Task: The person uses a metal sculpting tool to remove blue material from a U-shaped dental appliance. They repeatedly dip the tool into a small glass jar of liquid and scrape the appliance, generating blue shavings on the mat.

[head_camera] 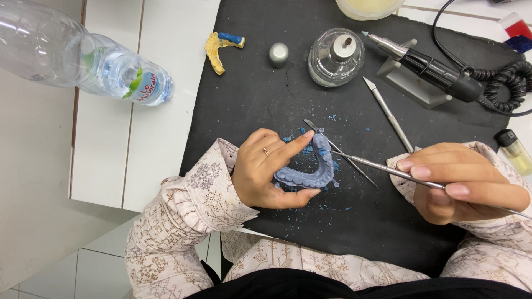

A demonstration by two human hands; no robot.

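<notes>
The left hand [266,174] pinches a blue wax dental arch [312,169] between forefinger and thumb: the forefinger lies stretched along the arch's upper limb, the thumb presses under its curved base, and the remaining fingers are curled behind it. A ring sits on one of those curled fingers. The right hand [463,185] is closed in a pen grip on a slim metal carving instrument [382,168], whose tip reaches the arch just beside the left forefingertip; whether it touches the wax or hovers a hair off it is hard to judge. A second thin metal tool [339,151] lies on the black work mat [260,94] just under that shaft. Blue wax shavings [327,207] are scattered around the left fingers. Beyond the fingertips stand a glass spirit lamp [336,57], a scalpel-like blade [388,113] and a rotary handpiece [429,69] on its stand. A plastic water bottle [83,58] lies well off past the left wrist.
</notes>
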